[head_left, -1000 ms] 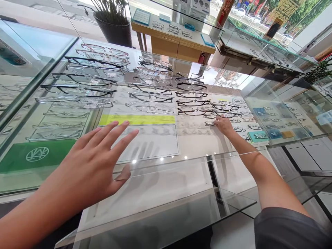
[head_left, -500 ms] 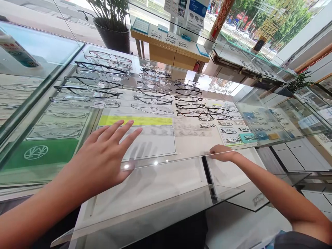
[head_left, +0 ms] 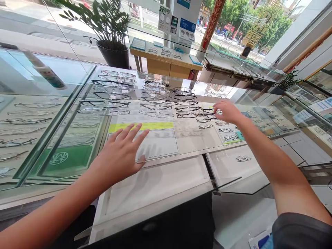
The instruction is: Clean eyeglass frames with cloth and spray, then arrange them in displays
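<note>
The left hand (head_left: 121,150), spread and empty, is over the table's (head_left: 188,147) front edge. Toward the right edge, the right hand's (head_left: 227,111) fingertips meet dark-framed glasses (head_left: 208,111), grip unclear; best handled lightly, sparing lenses.

The head-worn camera faced forward and down, left hand (head_left: 123,150) nearest, across the bench (head_left: 190,145), potted plant (head_left: 113,55) beyond.

- I get bright daylight from the street side (head_left: 74,38), beyond the windows.
- Pale reflections whiten the far part of my glass tabletop (head_left: 193,142).
- Soft finger shadows lie beside the left hand (head_left: 120,150).
- My wide view stretches the left forearm (head_left: 57,207) edgeward.
</note>
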Tool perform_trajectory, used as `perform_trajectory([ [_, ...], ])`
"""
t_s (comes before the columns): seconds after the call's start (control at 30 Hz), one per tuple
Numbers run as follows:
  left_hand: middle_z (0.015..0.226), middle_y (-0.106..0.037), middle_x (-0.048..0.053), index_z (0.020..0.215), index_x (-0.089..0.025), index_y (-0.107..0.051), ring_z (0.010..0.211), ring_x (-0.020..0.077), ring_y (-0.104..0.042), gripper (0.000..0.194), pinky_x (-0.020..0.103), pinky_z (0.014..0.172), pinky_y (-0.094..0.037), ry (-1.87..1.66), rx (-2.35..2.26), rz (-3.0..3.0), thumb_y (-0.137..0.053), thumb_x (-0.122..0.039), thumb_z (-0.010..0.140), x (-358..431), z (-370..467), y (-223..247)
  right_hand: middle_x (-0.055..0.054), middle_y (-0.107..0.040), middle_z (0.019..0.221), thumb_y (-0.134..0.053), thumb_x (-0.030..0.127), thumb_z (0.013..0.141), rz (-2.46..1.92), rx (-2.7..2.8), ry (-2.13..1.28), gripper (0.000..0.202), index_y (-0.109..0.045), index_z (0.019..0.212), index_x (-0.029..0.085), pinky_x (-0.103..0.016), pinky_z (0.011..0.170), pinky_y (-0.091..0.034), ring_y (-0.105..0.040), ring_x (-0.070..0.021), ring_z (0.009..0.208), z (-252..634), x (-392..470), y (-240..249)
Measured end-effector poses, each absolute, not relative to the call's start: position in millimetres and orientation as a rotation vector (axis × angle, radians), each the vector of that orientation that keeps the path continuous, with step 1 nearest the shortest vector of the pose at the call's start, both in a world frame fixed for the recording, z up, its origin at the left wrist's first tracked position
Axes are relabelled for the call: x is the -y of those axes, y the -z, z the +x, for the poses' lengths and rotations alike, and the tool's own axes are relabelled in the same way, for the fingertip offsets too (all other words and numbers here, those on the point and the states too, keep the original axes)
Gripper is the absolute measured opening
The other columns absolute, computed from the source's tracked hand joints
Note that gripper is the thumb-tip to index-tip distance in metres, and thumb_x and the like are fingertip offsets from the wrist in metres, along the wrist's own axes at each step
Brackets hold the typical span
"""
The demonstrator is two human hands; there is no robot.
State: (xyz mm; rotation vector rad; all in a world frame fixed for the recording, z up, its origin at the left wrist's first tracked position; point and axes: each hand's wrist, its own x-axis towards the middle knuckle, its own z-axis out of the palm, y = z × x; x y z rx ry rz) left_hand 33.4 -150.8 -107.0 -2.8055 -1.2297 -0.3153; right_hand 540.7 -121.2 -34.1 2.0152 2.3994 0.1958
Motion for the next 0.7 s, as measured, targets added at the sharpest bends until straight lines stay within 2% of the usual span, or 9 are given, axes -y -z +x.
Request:
perform_trajectory([
  [0.13,0.177,-0.041,0.022,0.167,-0.013,-0.050,0.165,0.0441,-0.039,0.084,0.061,0.134,-0.030,0.342,1.228,-2.821,-0.060,-0.040,0.088,152,34,105,-0.010,-0.075,0.110,-0.071,0.024,0.085,2.071,-2.331,-0.188,0.020,-0.067,0.104,0.024,-0.047,0.100,-0.047,-0.063,-0.0356,0.116,546,111,43],
  [0.2,0.176,-0.041,0.024,0.166,-0.010,-0.051,0.164,0.0458,-0.038,0.084,0.063,0.133,-0.031,0.337,1.221,-2.829,-0.061,-0.039,0.088,152,35,105,-0.011,-0.074,0.109,-0.072,0.024,0.083,2.084,-2.319,-0.188,0.023,-0.065,0.106,0.024,-0.045,0.096,-0.047,-0.063,-0.0355,0.112,543,109,44],
  [0.37,0.177,-0.042,0.021,0.166,-0.014,-0.051,0.165,0.0437,-0.039,0.083,0.060,0.134,-0.031,0.341,1.234,-2.813,-0.062,-0.039,0.088,153,35,105,-0.014,-0.073,0.107,-0.068,0.021,0.084,2.120,-2.314,-0.221,0.021,-0.065,0.105,0.021,-0.043,0.091,-0.046,-0.062,-0.0353,0.107,534,109,48],
  [0.7,0.174,-0.046,0.024,0.165,-0.012,-0.052,0.162,0.0444,-0.043,0.080,0.060,0.132,-0.035,0.315,1.190,-2.776,-0.060,-0.040,0.091,152,35,104,-0.012,-0.072,0.095,-0.064,0.020,0.085,2.228,-2.340,-0.250,0.007,-0.068,0.090,0.021,-0.045,0.099,-0.045,-0.062,-0.0326,0.102,526,133,47],
])
